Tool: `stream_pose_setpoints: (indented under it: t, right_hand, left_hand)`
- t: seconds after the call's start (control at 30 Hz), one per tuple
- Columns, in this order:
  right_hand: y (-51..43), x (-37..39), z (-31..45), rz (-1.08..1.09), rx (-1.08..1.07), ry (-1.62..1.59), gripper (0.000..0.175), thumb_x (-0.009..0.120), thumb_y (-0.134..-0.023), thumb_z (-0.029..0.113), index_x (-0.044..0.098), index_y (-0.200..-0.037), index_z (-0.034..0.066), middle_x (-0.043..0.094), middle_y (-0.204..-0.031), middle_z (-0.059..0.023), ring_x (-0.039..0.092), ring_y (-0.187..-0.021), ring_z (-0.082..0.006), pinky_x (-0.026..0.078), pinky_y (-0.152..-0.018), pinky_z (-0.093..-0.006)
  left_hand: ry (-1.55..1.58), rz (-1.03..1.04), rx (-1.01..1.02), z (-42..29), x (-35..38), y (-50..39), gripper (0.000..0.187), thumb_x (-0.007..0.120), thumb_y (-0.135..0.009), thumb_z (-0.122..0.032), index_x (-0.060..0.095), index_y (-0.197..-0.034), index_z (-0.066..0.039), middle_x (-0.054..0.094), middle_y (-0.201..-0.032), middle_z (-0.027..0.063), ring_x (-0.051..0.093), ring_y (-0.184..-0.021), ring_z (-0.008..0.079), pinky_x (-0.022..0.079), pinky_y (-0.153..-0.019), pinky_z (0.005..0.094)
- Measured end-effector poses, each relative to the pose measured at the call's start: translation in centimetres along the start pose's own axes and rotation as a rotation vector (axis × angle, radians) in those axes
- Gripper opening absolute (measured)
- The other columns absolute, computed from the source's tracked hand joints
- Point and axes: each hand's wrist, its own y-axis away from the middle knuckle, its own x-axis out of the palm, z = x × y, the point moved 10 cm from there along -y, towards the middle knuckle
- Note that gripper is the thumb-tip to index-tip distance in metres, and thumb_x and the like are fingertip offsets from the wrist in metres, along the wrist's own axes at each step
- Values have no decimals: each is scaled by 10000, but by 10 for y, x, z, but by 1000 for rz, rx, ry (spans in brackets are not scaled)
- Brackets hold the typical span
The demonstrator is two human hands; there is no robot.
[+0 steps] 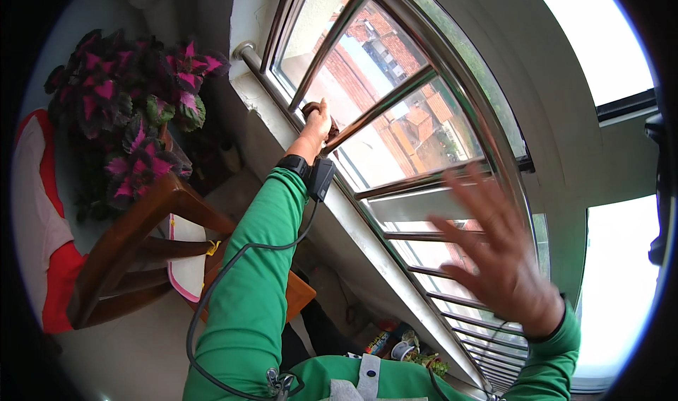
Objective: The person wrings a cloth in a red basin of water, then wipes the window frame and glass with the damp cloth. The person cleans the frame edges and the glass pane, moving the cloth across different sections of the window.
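Note:
My left hand (317, 127) is closed around a bunched dark brown thing (333, 132), probably a cloth, most of it hidden by the hand. It sits by the lower rail of the metal window guard (394, 107), between two of its bars. My right hand (490, 247) is raised in front of the guard farther along, blurred, with its fingers spread and nothing in it. Whether it touches a bar I cannot tell. Behind the bars is the window glass (365, 83), with tiled roofs far below.
Below the guard runs a pale sill (365, 231). On the left stand a wooden chair (175, 197) and a potted coleus with pink and dark leaves (100, 91). A black cable (233, 263) hangs from the left wrist device. Small items (405, 348) lie low near the wall.

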Motion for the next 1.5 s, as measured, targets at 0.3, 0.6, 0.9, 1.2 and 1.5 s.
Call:
stream_pose_setpoints:
  t: [0.3, 0.6, 0.9, 1.2, 1.5]
  right_hand:
    - [-7, 252, -74, -228, 434, -410, 642, 713, -900, 109, 429, -1458, -34, 510, -1440, -300, 506, -1327, -460, 442, -1103, -488]
    - [-60, 354, -117, -399, 524, -577, 526, 734, -879, 131, 478, -1321, 5, 622, -1099, -252, 601, -1026, -467, 516, -847, -523]
    - [-64, 381, -124, -263, 607, -296, 558, 770, -867, 330, 555, -1275, 17, 690, -975, -188, 694, -875, -388, 585, -722, -485]
    - [-64, 364, -121, -361, 618, -330, 382, 758, -858, 294, 634, -1128, 54, 697, -877, -214, 690, -781, -428, 573, -678, -498]
    - [-69, 377, -119, -199, 577, -199, 421, 740, -872, 306, 636, -1185, 45, 713, -865, -203, 706, -778, -407, 585, -698, -486]
  left_hand:
    - [-11, 21, -20, 4, -3, -1, 589, 383, -1054, -648, 550, -836, -127, 520, -674, -4, 446, -528, 125, 350, -456, 296]
    - [76, 58, -52, 2, -1, 16, 539, 384, -1072, -619, 532, -834, -159, 467, -698, -23, 392, -567, 107, 342, -516, 274]
    - [375, 9, 99, 2, -11, 36, 659, 411, -1054, -639, 515, -1397, -86, 564, -1103, 23, 558, -940, 146, 504, -816, 367]
    - [426, 200, 233, -37, 21, 39, 241, 459, -1103, -344, 594, -1145, -148, 516, -836, -77, 476, -713, 33, 394, -564, 234]
    - [249, 607, 967, -235, 110, 182, 305, 402, -1103, -182, 566, -1284, 1, 501, -1241, 137, 585, -1163, 184, 507, -1046, 375]
